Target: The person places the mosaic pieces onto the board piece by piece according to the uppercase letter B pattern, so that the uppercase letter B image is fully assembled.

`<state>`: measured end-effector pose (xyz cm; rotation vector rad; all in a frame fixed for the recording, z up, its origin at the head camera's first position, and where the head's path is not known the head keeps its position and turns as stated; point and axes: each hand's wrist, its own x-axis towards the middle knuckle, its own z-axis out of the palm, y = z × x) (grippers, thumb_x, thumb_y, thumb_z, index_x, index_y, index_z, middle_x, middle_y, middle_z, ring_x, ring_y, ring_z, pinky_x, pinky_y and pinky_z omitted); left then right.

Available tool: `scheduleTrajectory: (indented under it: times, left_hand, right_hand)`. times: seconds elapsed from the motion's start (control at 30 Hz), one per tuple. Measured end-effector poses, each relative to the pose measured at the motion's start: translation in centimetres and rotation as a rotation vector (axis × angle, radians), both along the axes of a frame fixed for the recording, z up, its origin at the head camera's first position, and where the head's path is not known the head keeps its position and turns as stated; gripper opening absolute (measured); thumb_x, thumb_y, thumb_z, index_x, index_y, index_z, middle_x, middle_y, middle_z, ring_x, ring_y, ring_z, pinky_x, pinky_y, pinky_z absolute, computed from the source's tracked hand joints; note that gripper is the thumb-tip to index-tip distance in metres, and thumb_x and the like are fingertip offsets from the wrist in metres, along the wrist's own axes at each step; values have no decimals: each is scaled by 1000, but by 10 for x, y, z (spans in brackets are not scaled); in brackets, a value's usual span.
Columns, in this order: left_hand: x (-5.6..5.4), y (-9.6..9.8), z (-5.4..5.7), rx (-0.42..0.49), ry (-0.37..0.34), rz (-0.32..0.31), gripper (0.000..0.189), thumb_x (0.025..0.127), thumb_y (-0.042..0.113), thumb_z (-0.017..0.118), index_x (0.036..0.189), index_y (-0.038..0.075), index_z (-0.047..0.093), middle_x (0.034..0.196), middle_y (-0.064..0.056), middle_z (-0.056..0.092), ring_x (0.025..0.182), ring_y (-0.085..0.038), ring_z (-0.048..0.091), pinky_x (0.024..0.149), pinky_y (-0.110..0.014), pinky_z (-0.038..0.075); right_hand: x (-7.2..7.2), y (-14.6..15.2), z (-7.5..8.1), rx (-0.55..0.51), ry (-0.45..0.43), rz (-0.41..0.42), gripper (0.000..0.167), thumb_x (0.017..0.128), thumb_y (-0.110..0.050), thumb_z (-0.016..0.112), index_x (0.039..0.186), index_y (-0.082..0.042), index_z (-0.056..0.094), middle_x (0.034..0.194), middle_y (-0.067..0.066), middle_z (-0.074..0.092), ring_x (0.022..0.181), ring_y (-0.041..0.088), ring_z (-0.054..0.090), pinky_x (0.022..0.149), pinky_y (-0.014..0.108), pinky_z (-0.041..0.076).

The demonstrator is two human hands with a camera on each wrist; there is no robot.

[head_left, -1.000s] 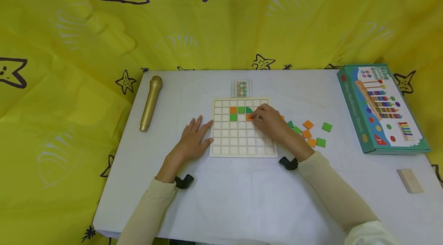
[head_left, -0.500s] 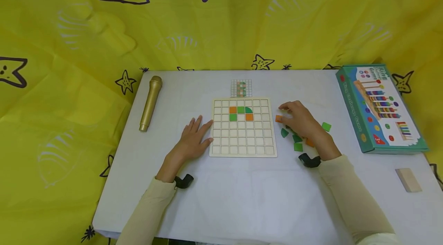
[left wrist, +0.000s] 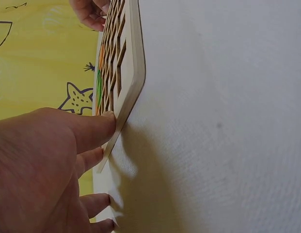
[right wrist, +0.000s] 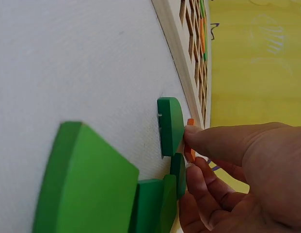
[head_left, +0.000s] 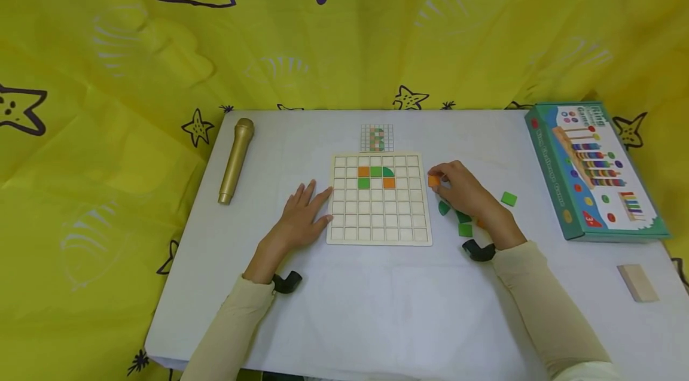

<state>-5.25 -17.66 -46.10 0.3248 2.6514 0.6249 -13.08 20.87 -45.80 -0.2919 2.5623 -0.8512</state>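
Observation:
A wooden grid board (head_left: 379, 237) lies mid-table, with green and orange tiles set in its upper cells. My left hand (head_left: 295, 216) lies with fingers spread at the board's left edge; in the left wrist view its thumb (left wrist: 94, 130) rests on the rim. To the right of the board, my right hand (head_left: 465, 188) pinches an orange square tile (head_left: 433, 181) between thumb and fingers. Loose green tiles (head_left: 465, 229) lie below that hand, some hidden under it. Seen from the right wrist, a dark green curved tile (right wrist: 170, 127) lies close beside the thumb.
A small pattern card (head_left: 377, 137) touches the board's far edge. A gold microphone (head_left: 235, 161) lies at the left. At the right are a green game box (head_left: 597, 171) and a wooden block (head_left: 637, 282). A single green tile (head_left: 508, 198) lies right of the hand.
My right hand has left the orange tile in the board's second filled row and moved right to the loose pile, where it now pinches another orange tile. The left hand has stayed put.

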Motion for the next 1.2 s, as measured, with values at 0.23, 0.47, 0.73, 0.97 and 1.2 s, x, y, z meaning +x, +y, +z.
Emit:
scheduleTrajectory:
  times: [0.23,0.47,0.73,0.97,1.2]
  left_hand:
    - [0,1,-1,-7,-5,1,66,110,38,53,168,20,29,177,-21,4,162,-46,-2,128,-67,6]
    - [0,1,-2,-7,6,-2,66,110,38,53,168,19,30,176,-22,5,162,-47,-1,128,-68,7]
    - [0,1,-1,-8,0,3,65,110,38,53,168,20,30,177,-21,5,162,-47,-1,128,-68,7]
    - [-1,0,-4,-4,7,2,65,110,38,53,168,20,30,176,-22,5,162,-47,-1,128,-68,7]
    - [-1,1,-3,-13,-3,5,66,110,38,53,168,20,29,177,-20,4,162,-46,-2,128,-67,7]
  right_hand:
    - [-1,2,-1,7,7,-9,36,109,-13,58,143,-1,56,139,24,47,129,42,50,113,59,43]
    - [-1,2,-3,-5,30,-25,36,110,-12,56,144,-2,57,135,24,47,125,41,51,111,57,46]
    - [-7,1,-3,-9,44,-65,37,110,-12,55,144,1,55,135,26,47,124,40,52,110,57,46]
    - [-14,-7,-5,-39,87,-93,36,109,-11,55,141,6,57,133,27,48,117,39,53,105,55,48]
    - [-12,-31,2,-94,101,-63,37,109,-13,58,141,5,58,136,26,49,120,39,53,108,55,46]
